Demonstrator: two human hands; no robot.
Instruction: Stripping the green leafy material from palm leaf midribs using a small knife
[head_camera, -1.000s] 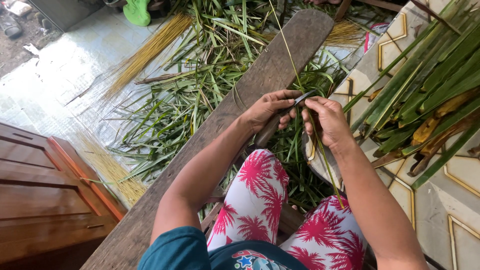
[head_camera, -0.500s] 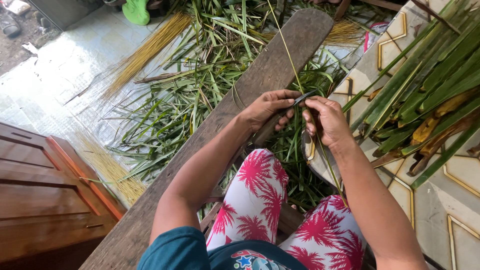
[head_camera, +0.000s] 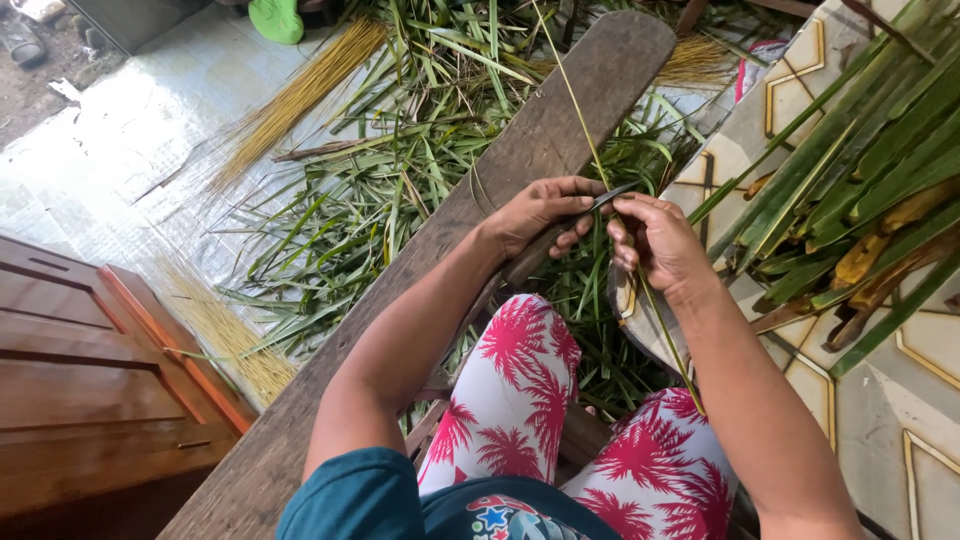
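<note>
Green midrib (head_camera: 575, 100), one knife (head_camera: 570, 225), two hands: left hand (head_camera: 535, 215), right hand (head_camera: 655, 240).

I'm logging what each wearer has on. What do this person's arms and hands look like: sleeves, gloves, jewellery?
Both arms are bare from the upper arm down. A teal short sleeve shows on the left arm only; the right arm's top is out of frame. The left hand and right hand are gloveless, and no rings, watch or bracelets are visible.

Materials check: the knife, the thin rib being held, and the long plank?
Knife: dark handle, probably wood, in the left hand; thin grey blade looks like dull metal. Rib, held by the right hand: a pale green plant midrib, stiff and fibrous. Plank: weathered grey-brown bare wood with visible grain.
</note>
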